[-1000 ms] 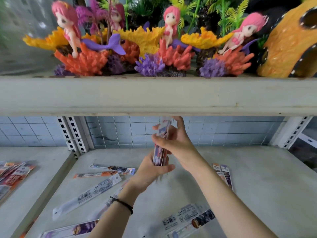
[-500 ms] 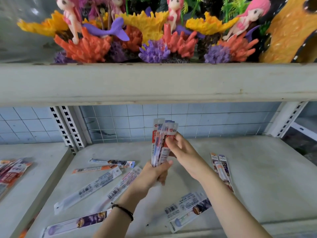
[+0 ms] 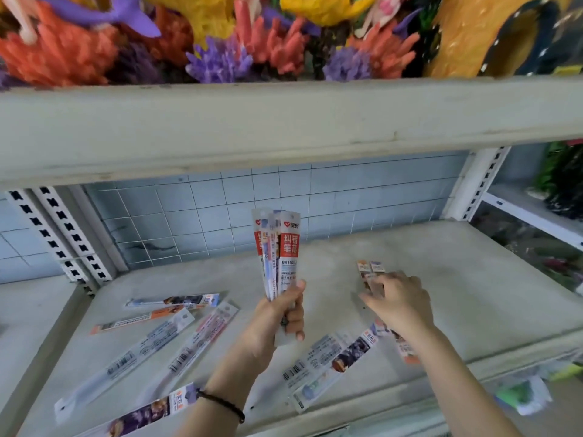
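Note:
My left hand (image 3: pixel 277 320) grips an upright bundle of pen refill packets (image 3: pixel 277 247) with red and white labels, held above the shelf. My right hand (image 3: pixel 399 302) hovers to the right with fingers spread and relaxed, just over two packets (image 3: pixel 370 268) lying on the shelf surface; it holds nothing. More long refill packets lie scattered on the grey shelf (image 3: pixel 473 294): two pale ones (image 3: pixel 126 357) at the left, an orange one (image 3: pixel 142 318), a purple one (image 3: pixel 148 414) near the front, and a pair (image 3: pixel 331 364) below my right hand.
An upper shelf board (image 3: pixel 284 127) overhangs close above, carrying coral and mermaid ornaments (image 3: pixel 220 36). Slotted uprights (image 3: pixel 63 241) stand at the left and at the right (image 3: pixel 479 181). A blue tiled wall (image 3: pixel 315 203) closes the back.
My right hand let go of the bundle and moved right and down toward the packets on the shelf. The left hand keeps the bundle upright. The view tilted downward.

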`<move>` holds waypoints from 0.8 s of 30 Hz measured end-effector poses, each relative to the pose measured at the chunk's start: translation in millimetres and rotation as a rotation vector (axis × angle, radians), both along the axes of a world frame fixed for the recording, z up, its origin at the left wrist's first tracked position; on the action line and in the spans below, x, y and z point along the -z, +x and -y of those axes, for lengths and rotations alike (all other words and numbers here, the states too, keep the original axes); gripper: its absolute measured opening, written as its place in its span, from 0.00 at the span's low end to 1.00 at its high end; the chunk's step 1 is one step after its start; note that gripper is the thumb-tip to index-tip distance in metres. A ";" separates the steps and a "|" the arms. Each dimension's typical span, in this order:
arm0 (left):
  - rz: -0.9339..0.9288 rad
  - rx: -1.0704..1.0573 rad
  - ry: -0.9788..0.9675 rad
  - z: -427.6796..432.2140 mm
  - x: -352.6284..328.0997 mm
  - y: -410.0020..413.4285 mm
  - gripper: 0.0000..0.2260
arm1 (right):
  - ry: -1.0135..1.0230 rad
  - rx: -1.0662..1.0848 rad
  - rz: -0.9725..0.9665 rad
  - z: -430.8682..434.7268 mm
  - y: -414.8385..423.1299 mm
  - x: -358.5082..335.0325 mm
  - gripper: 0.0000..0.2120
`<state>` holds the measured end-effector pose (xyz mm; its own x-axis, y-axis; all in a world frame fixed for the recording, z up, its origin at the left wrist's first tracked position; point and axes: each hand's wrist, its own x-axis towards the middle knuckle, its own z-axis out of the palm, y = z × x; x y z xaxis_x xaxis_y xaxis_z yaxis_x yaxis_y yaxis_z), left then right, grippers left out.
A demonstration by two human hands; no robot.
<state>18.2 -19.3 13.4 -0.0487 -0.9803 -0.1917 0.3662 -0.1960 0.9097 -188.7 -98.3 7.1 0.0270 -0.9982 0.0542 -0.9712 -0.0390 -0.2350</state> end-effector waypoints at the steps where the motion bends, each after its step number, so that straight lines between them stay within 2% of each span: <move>1: 0.007 -0.009 0.002 2.6 -0.1 -3.5 0.13 | 0.029 -0.007 -0.042 1.1 -5.2 2.3 0.20; 8: -0.013 -0.157 0.003 25.5 5.3 -36.8 0.13 | 0.105 -0.175 0.039 22.6 -33.0 11.8 0.22; 15: -0.075 -0.276 0.021 47.8 4.1 -92.1 0.12 | 0.185 -0.436 0.079 58.0 -64.8 8.7 0.22; 19: -0.096 -0.381 0.025 51.8 7.2 -111.1 0.12 | 0.201 -0.485 0.203 70.1 -70.1 11.2 0.12; 24: -0.119 -0.462 0.064 46.8 12.3 -126.1 0.13 | 0.162 -0.493 0.289 74.8 -69.2 16.7 0.12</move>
<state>-107.9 -66.1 1.1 0.3638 -0.8909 -0.2720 0.5289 -0.0428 0.8476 -257.8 -173.0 -9.6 0.4966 -0.8677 -0.0239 -0.7433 -0.4109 -0.5279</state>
